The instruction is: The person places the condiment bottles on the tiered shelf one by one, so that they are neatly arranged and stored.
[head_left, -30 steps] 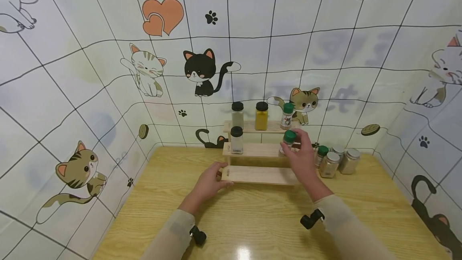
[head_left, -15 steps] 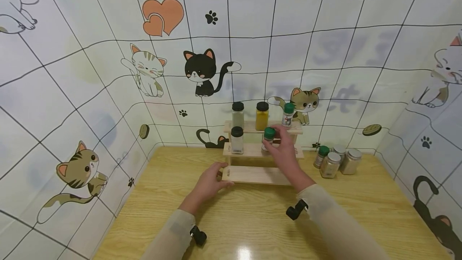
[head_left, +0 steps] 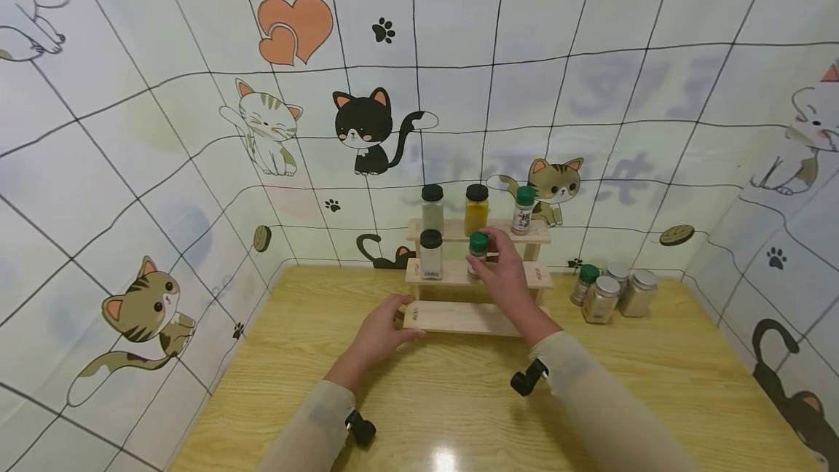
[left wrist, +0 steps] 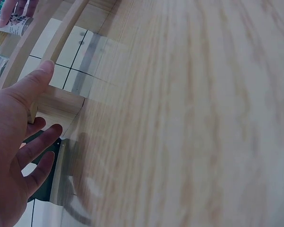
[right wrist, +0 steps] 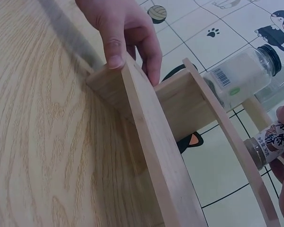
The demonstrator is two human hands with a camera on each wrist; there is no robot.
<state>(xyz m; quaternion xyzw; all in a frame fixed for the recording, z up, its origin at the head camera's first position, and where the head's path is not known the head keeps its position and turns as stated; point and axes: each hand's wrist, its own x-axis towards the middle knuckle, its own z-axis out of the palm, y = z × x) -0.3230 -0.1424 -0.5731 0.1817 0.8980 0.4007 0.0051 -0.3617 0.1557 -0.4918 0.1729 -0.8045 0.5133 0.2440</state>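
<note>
A three-tier wooden spice rack (head_left: pixel 459 317) stands against the wall. My left hand (head_left: pixel 379 330) grips the left end of its lowest shelf, thumb in front and fingers behind. My right hand (head_left: pixel 507 279) holds a small green-capped spice jar (head_left: pixel 478 245) upright at the middle shelf; the right wrist view shows the printed label and the jar's base (right wrist: pixel 255 153) right at the shelf board. Left of it on the same tier is a black-capped clear jar (head_left: pixel 430 257). The top shelf carries a pale black-capped jar (head_left: pixel 432 213), a yellow one (head_left: pixel 476 217) and another green-capped jar (head_left: pixel 523 213).
On the wooden table (head_left: pixel 432 399), right of the rack, a green-capped jar (head_left: pixel 584 286) stands beside three silver-lidded jars (head_left: pixel 601 302). Cat-patterned tile covering (head_left: pixel 459 93) rises behind and on both sides.
My right hand has slid the green-capped jar leftward along the middle shelf, from its right end to about the middle. The left hand has stayed on the rack.
</note>
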